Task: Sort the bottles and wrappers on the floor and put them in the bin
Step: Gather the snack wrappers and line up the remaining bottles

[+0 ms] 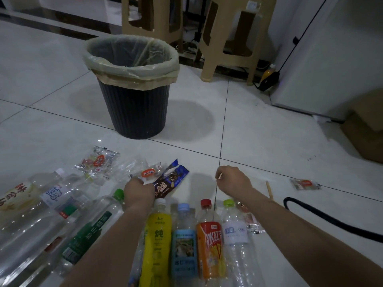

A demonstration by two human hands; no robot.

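— Where's the bin?
— The black bin (134, 108), lined with a pale bag, stands upright on the tiled floor (259, 141), well beyond your hands.
— And the bottles?
— They lie in a row under your forearms: yellow bottle (158, 241), blue-labelled bottle (183, 245), orange bottle (209, 249), with clear bottles (31, 224) to the left.
— Wrappers?
— Between the row and the bin: a sweet wrapper (98, 161) and a dark torn wrapper (170, 183).
— My hands?
— Your left hand (139, 193) curls its fingers on a clear orange-labelled wrapper (148, 172). Your right hand (234, 180) pinches a thin stick (216, 193).
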